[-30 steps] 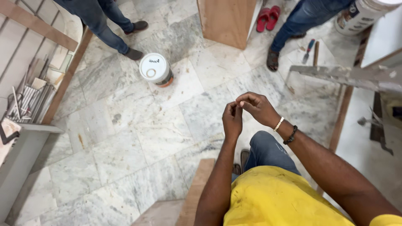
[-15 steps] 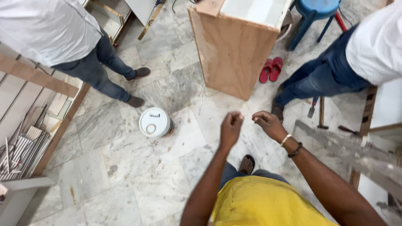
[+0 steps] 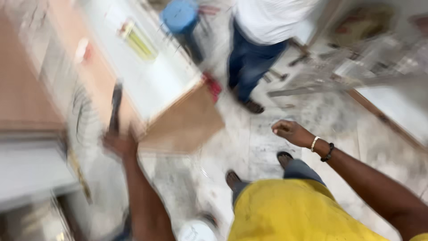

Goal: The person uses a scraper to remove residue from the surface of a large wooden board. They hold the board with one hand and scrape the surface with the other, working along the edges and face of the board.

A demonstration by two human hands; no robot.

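Note:
The view is heavily blurred. My left hand [image 3: 118,143] reaches out to the left, beside the corner of a wooden cabinet [image 3: 187,125], and meets a dark long thing [image 3: 113,105]; the blur hides whether it grips it. My right hand [image 3: 289,132], with a pale and a dark bracelet at the wrist, hangs over the marble floor [image 3: 263,147] with its fingers curled closed and nothing visible in them. My yellow shirt [image 3: 290,214] and my two feet fill the bottom of the view.
Another person in a white shirt and blue jeans [image 3: 254,67] stands past the cabinet, next to a blue stool [image 3: 178,15] and red sandals [image 3: 214,87]. A white bucket [image 3: 196,232] sits by my feet. Wooden frames and tools lie at the right.
My hands have come apart: the left has swung far out to the left, the right stays in front. The view has turned quickly, so the cabinet and bucket have shifted.

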